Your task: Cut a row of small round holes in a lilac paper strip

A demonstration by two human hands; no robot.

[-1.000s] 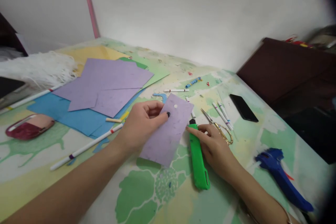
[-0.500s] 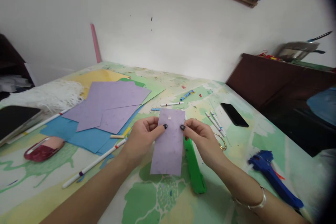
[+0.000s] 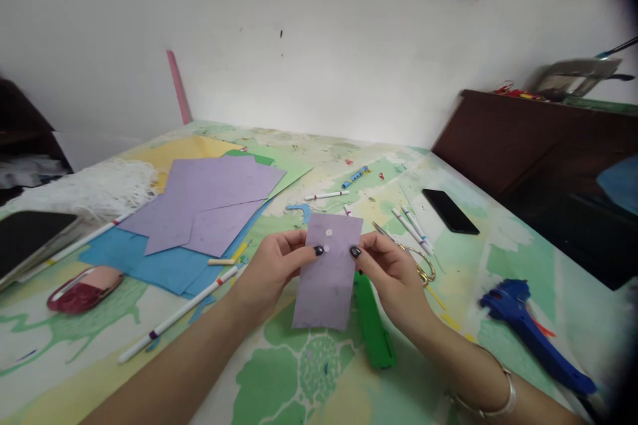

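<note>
A rectangular piece of purple paper (image 3: 326, 292) stands tilted up over the table, gripped at both side edges. My left hand (image 3: 272, 262) pinches its left edge with the thumb in front. On the right edge, my right hand (image 3: 391, 272) has the same thumb-and-finger hold. Near the top of the paper is a small whitish round spot (image 3: 328, 232), with a small pale dot (image 3: 327, 249) below it by the left thumb. Behind the right hand lie gold-handled scissors (image 3: 426, 272), partly hidden. A long green plastic object (image 3: 375, 329) rests beneath that hand.
Purple sheets (image 3: 224, 189) lie over blue paper (image 3: 134, 262) at left. Several white markers, such as one marker (image 3: 182, 312), are scattered about. A black phone (image 3: 450, 211) and a blue glue gun (image 3: 535, 339) lie at right, a maroon case (image 3: 84, 289) at left.
Both hands and the purple paper have shifted slightly right and down. The pale dot by the left thumb now shows, and more of the scissors is visible.
</note>
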